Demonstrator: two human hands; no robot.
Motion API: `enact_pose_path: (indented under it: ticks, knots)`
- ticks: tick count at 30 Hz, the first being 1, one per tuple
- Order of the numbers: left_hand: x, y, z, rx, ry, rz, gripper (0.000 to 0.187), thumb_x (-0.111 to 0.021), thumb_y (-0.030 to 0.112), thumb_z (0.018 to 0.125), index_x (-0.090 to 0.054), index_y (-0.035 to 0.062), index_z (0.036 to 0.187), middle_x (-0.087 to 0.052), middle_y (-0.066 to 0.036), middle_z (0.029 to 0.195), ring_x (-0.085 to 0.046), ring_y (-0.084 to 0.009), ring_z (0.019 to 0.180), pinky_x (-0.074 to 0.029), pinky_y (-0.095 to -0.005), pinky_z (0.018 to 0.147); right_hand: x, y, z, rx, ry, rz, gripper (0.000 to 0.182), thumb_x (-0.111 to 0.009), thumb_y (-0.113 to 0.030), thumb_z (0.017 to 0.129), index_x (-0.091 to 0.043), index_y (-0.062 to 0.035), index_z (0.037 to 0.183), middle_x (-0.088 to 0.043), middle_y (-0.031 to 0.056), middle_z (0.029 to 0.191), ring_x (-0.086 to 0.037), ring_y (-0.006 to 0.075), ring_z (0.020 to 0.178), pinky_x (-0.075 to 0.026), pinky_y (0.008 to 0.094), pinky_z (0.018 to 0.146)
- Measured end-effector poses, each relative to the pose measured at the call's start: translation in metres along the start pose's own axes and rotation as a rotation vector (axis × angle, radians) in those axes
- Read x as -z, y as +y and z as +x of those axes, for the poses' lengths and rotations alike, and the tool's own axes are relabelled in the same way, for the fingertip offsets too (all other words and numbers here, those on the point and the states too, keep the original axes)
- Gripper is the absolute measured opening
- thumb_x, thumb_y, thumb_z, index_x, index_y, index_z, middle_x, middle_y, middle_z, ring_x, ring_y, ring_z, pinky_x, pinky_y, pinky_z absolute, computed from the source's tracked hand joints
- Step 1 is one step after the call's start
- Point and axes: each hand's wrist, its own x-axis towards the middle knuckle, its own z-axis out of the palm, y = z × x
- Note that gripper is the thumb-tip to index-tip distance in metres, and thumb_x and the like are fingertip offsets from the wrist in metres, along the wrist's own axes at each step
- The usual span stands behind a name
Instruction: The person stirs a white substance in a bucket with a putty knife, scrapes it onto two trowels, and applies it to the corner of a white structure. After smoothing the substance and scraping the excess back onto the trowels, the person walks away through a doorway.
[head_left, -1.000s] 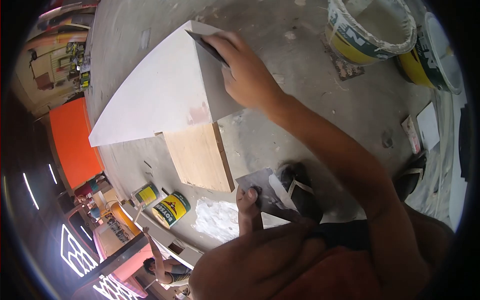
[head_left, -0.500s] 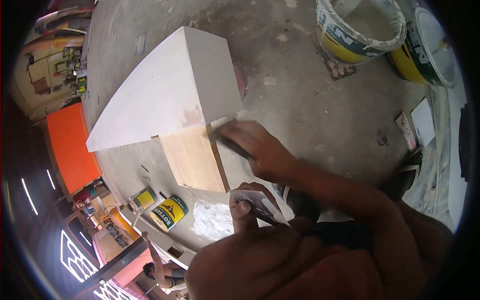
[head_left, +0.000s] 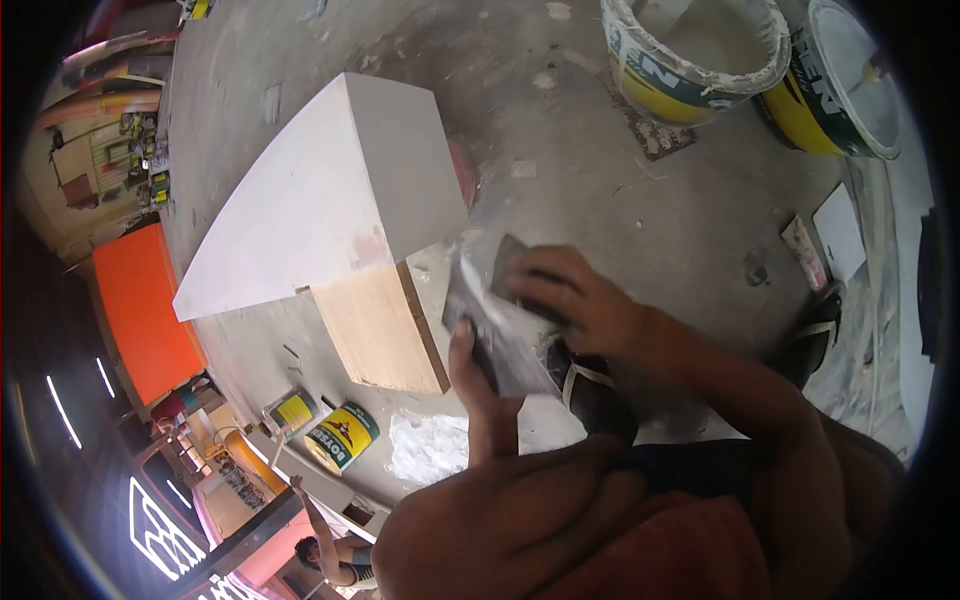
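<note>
My left hand (head_left: 476, 372) grips a grey, flat putty plate (head_left: 500, 345) with its thumb on the face, which bears pale smears. Just to the right, my right hand (head_left: 585, 295) is closed on a dark flat scraper (head_left: 508, 265), close to the plate's upper edge; blur hides whether they touch. Beyond my hands lies a curved white panel piece (head_left: 290, 190) with a grey side (head_left: 408, 160). A pinkish patch (head_left: 370, 248) marks its near corner, and a bare wooden part (head_left: 365, 330) adjoins it.
A putty-crusted bucket (head_left: 690, 60) and a second bucket (head_left: 835, 90) stand at upper right. Paint cans (head_left: 342, 437) and a crumpled white plastic sheet (head_left: 430, 445) lie at lower left. An orange panel (head_left: 145, 310) and another person (head_left: 335, 550) are farther off.
My right hand has left the panel's near corner and moved right with the scraper. My left hand has raised the putty plate, bringing it beside the scraper. The view has shifted slightly.
</note>
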Motion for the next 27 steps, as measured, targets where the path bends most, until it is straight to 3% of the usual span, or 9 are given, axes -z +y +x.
enact_pose_path:
  ticks: [3, 5, 9, 11, 17, 21, 22, 24, 27]
  knots:
    - [0.012, 0.005, -0.010, -0.304, -0.064, 0.333, 0.057, -0.057, 0.038, 0.091, -0.042, 0.0008, 0.133, -0.054, -0.017, 0.120, -0.055, -0.0274, 0.107, -0.047, -0.0404, 0.090, 0.020, 0.031, -0.006, -0.060, -0.202, -0.161, 0.067, -0.064, 0.008, 0.066, -0.051, -0.0068, 0.130, -0.048, 0.0166, 0.131, -0.048, 0.0344, 0.122, -0.039, 0.0404, 0.105]
    - [0.028, 0.010, -0.008, -0.522, -0.233, 0.382, 0.055, -0.060, 0.036, 0.091, -0.044, 0.0014, 0.131, -0.054, -0.017, 0.121, -0.055, -0.0263, 0.110, -0.045, -0.0436, 0.095, 0.023, 0.037, -0.003, -0.268, 0.234, -0.041, 0.057, -0.059, 0.009, 0.073, -0.052, -0.0062, 0.127, -0.053, 0.0179, 0.122, -0.051, 0.0338, 0.118, -0.041, 0.0385, 0.102]
    - [-0.005, 0.022, -0.007, -0.696, -0.214, 0.536, 0.053, -0.062, 0.031, 0.091, -0.045, -0.0026, 0.129, -0.051, -0.018, 0.128, -0.048, -0.0329, 0.123, -0.034, -0.0487, 0.108, 0.038, 0.035, 0.006, -0.768, 0.443, -0.134, 0.044, -0.056, 0.004, 0.079, -0.054, -0.0041, 0.122, -0.059, 0.0154, 0.110, -0.056, 0.0306, 0.110, -0.043, 0.0365, 0.099]
    - [-0.014, 0.023, -0.004, -0.704, -0.222, 0.611, 0.054, -0.062, 0.030, 0.091, -0.045, -0.0049, 0.129, -0.050, -0.019, 0.130, -0.045, -0.0358, 0.126, -0.033, -0.0503, 0.109, 0.049, -0.002, 0.042, -0.999, 1.084, 1.308, 0.035, -0.057, -0.005, 0.082, -0.057, -0.0004, 0.117, -0.063, 0.0119, 0.099, -0.063, 0.0267, 0.097, -0.051, 0.0395, 0.086]
    - [-0.019, 0.016, 0.024, -1.080, -0.556, 1.042, 0.042, -0.061, 0.010, 0.088, -0.052, 0.0150, 0.129, -0.050, -0.021, 0.130, -0.044, -0.0461, 0.127, -0.031, -0.0583, 0.108, 0.044, -0.016, 0.021, -1.024, 0.155, 1.587, 0.034, -0.063, -0.014, 0.081, -0.058, 0.0036, 0.110, -0.066, 0.0113, 0.093, -0.067, 0.0254, 0.086, -0.056, 0.0483, 0.065]
    - [-0.026, 0.007, 0.029, -1.145, -0.480, 1.157, 0.048, -0.066, -0.002, 0.079, -0.058, 0.0141, 0.124, -0.052, -0.018, 0.127, -0.046, -0.0433, 0.127, -0.036, -0.0552, 0.107, 0.077, -0.015, 0.020, -1.051, 0.097, 1.481, 0.038, -0.067, -0.014, 0.078, -0.059, 0.0041, 0.110, -0.067, 0.0134, 0.093, -0.068, 0.0243, 0.088, -0.057, 0.0402, 0.066]
    - [-0.020, 0.009, 0.029, -1.054, -0.465, 1.291, 0.050, -0.066, -0.006, 0.075, -0.061, 0.0131, 0.121, -0.052, -0.017, 0.127, -0.046, -0.0404, 0.127, -0.037, -0.0528, 0.107, 0.088, 0.001, 0.018, -0.401, 0.131, 0.756, 0.040, -0.069, -0.017, 0.078, -0.059, 0.0061, 0.109, -0.068, 0.0141, 0.093, -0.068, 0.0235, 0.087, -0.057, 0.0371, 0.069]
    - [-0.006, 0.006, 0.032, -0.946, -0.514, 1.502, 0.050, -0.060, -0.014, 0.071, -0.066, 0.0080, 0.116, -0.052, -0.017, 0.130, -0.047, -0.0336, 0.128, -0.041, -0.0462, 0.106, 0.102, 0.003, 0.019, 0.226, 0.142, 0.011, 0.042, -0.071, -0.020, 0.079, -0.059, 0.0081, 0.108, -0.068, 0.0148, 0.092, -0.068, 0.0226, 0.087, -0.057, 0.0340, 0.071]
    - [0.008, -0.009, 0.012, -0.752, -0.442, 1.278, 0.053, -0.048, -0.016, 0.075, -0.062, 0.0053, 0.121, -0.052, -0.021, 0.131, -0.051, -0.0378, 0.124, -0.041, -0.0498, 0.105, 0.115, -0.028, 0.063, -0.781, 0.362, 0.771, 0.047, -0.073, -0.027, 0.081, -0.060, 0.0072, 0.110, -0.068, 0.0151, 0.097, -0.067, 0.0208, 0.089, -0.054, 0.0323, 0.080]
